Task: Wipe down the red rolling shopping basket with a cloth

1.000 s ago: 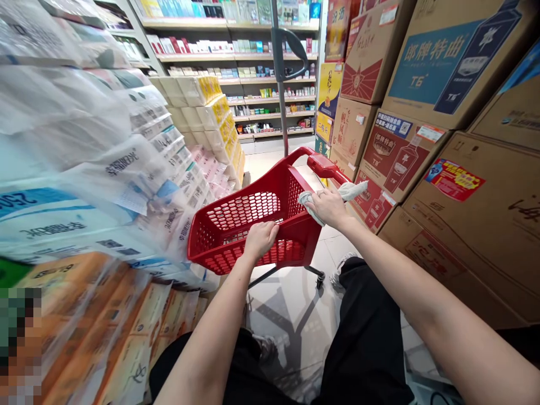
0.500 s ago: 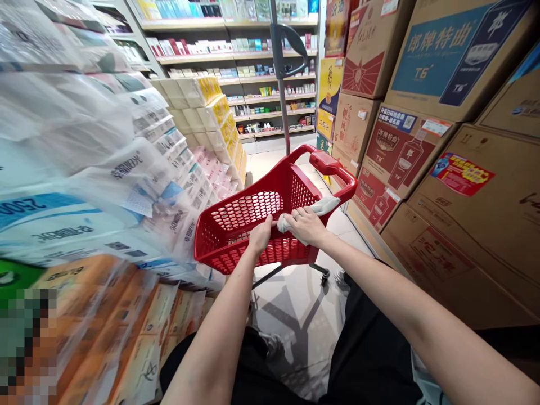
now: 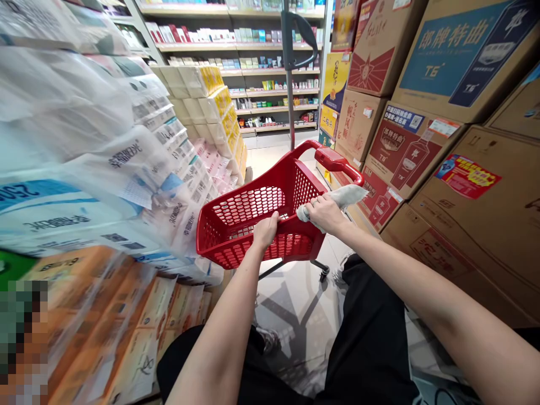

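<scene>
A red plastic shopping cart (image 3: 236,197) with perforated sides stands in front of me, its handle at the upper right. My left hand (image 3: 265,230) is closed around the near rim of the cart, thumb on top. My right hand (image 3: 325,215) is wrapped over a pale grey cloth (image 3: 348,195) and presses it against the same rim further right. Part of the cloth sticks out past my fingers toward the handle. A grey pole with a loop grip (image 3: 300,42) rises behind the cart.
Plastic-wrapped paper packs (image 3: 126,163) and orange packs (image 3: 93,315) are stacked close on the left. Cardboard cartons (image 3: 430,152) form a wall on the right. Shelves of small goods (image 3: 240,48) stand at the back. Tiled floor (image 3: 295,315) shows beneath the cart.
My right hand has moved right along the rim with the cloth, away from my left hand. More of the cloth now sticks out. My left hand keeps hold of the rim.
</scene>
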Tool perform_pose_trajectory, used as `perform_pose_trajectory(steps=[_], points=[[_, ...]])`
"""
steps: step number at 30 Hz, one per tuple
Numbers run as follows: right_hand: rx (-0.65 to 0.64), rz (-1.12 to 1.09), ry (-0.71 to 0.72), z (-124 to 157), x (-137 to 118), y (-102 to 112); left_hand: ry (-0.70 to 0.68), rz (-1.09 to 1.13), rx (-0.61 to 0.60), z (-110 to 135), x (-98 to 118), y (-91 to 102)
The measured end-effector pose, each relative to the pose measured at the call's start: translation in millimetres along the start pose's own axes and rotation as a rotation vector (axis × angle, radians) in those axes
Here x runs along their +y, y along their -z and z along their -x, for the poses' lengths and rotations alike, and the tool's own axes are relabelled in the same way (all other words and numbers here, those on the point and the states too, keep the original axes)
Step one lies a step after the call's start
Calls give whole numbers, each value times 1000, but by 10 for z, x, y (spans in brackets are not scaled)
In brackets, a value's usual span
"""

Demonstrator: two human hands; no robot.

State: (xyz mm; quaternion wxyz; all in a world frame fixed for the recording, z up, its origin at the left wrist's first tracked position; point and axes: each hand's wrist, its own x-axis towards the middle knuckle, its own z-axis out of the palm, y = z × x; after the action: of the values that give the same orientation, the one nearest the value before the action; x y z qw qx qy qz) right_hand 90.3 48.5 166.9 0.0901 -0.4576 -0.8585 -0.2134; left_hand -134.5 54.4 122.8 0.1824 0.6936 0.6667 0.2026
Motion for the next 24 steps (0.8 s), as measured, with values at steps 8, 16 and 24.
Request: perform_pose_trajectory(steps=[8, 16, 24], points=[[50, -88, 134, -140, -409, -124, 13, 3, -35, 30, 51, 18], [98, -175, 219, -99, -300, -182, -6, 54, -38, 43, -105, 52], [241, -114, 97, 516, 192, -67, -2, 54, -14, 85, -26, 50]])
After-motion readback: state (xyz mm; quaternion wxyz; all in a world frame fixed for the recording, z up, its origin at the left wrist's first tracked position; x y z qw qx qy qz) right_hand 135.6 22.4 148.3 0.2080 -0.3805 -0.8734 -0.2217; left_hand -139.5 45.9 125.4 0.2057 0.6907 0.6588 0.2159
